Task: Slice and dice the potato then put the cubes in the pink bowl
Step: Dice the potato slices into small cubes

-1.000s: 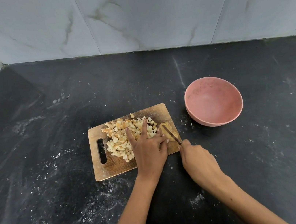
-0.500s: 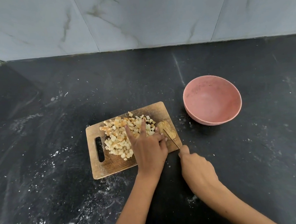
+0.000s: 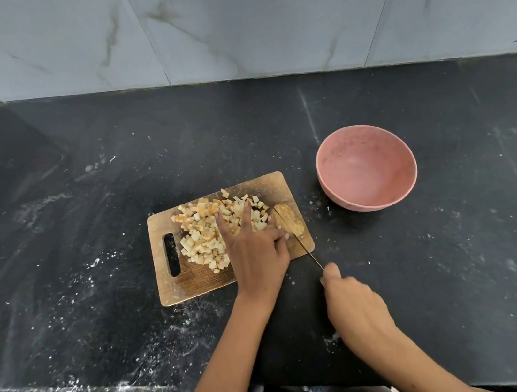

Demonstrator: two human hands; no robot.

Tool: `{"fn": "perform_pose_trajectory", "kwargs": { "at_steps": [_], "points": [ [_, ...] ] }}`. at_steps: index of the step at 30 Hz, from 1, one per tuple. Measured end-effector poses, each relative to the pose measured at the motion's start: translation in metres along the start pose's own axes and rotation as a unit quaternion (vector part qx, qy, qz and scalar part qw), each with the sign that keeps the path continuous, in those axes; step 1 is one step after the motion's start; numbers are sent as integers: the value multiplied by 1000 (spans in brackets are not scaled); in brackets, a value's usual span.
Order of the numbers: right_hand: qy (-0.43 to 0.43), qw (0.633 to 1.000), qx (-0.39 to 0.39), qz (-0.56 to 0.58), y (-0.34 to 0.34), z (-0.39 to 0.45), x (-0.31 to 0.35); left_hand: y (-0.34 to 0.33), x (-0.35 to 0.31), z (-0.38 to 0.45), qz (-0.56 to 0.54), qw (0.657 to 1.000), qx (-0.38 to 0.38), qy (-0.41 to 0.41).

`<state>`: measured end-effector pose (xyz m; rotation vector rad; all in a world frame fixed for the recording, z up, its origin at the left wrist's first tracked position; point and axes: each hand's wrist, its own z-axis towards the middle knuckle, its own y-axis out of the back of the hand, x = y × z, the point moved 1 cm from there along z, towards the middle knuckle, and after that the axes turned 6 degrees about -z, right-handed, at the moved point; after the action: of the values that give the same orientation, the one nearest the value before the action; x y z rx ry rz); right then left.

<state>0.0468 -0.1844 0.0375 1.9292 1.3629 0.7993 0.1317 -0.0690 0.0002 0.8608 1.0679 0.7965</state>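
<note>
- Right now I've got the left hand (image 3: 259,256) flat-ish on the cutting board (image 3: 196,282), two fingers stretched straight over the heap of potato cubes (image 3: 208,230), the rest bent toward the potato piece (image 3: 289,221) and steadying it from the left.
- Right hand (image 3: 356,307) sits off the board's near right corner, fingers curled around the handle of the knife (image 3: 307,252); I can't see the handle itself, only the thin blade.
- Blade runs diagonally from that hand up onto the board, its far end against the potato piece just by the left fingertips.
- Hands are apart, the knife bridging the gap between them.
- Count as I see it: one uncut potato piece at the board's right edge, one knife, one wooden board with a slot handle at its left end, one heap of cubes too many to number.
- One pink bowl (image 3: 409,180) stands upright to the right of the board, near but not touching, with no cubes in it.
- Black countertop (image 3: 101,320) under everything, dusted with white specks.
</note>
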Motion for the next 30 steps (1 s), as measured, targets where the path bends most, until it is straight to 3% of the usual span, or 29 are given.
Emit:
{"fn": "perform_pose_trajectory", "kwargs": {
  "at_steps": [6, 9, 17, 26, 30],
  "points": [
    [40, 993, -11, 112, 26, -10, -12, 6, -2, -2, -36, 997, -29, -60],
    [52, 987, -48, 142, 36, -7, -3, 1, 3, -4, -62, 997, -29, -46],
    [35, 996, -55, 62, 34, 26, 19, 0, 9, 2, -118, 990, -47, 64],
    [4, 998, -64, 18, 26, 37, 34, 5, 11, 15, -114, 985, 10, 128],
    [-1, 999, -33, -2, 13, 26, 21, 9, 8, 17, -98, 985, 48, 135]
  ]
}}
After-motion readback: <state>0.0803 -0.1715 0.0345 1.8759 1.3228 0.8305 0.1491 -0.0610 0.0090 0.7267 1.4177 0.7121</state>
